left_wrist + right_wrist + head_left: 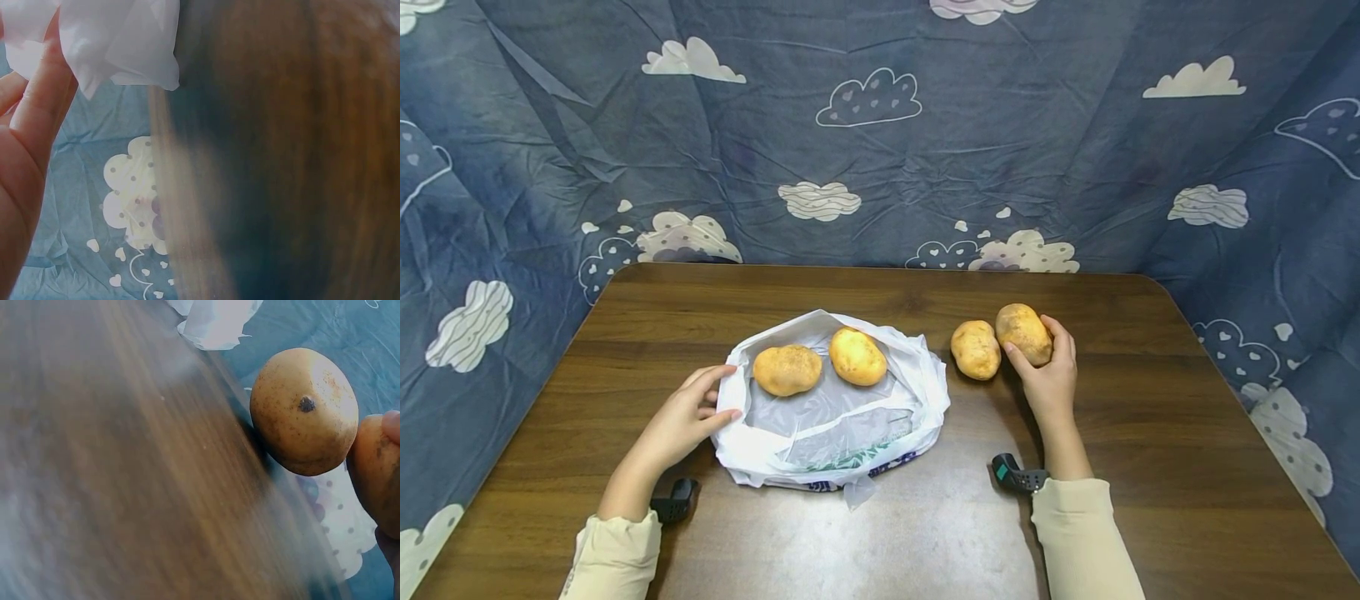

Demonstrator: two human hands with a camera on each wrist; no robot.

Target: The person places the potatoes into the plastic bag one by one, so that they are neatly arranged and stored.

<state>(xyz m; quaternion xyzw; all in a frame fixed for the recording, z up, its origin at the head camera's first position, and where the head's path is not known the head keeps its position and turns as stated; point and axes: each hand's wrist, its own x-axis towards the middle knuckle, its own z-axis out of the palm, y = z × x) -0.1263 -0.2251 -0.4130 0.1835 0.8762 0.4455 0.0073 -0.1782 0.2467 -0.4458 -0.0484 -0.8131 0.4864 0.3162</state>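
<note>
A white plastic bag point(745, 450) lies spread open on the table, with two potatoes inside: one potato point(787, 370) on the left, another potato point(857, 357) on the right. My left hand point(681, 421) holds the bag's left rim, fingers and thumb at its edge; the left wrist view shows fingers against the white plastic point(125, 44). To the right of the bag, my right hand point(1051, 375) grips a potato point(1022, 332) between thumb and fingers. Close against its left side sits another potato point(976, 350), which the right wrist view shows as a potato point(304, 412) with a dark spot.
The brown wooden table point(1150, 417) has its far edge against a blue curtain point(880, 167) with white clouds. Dark wrist straps point(1018, 475) are on both wrists, below light sleeves point(1078, 533).
</note>
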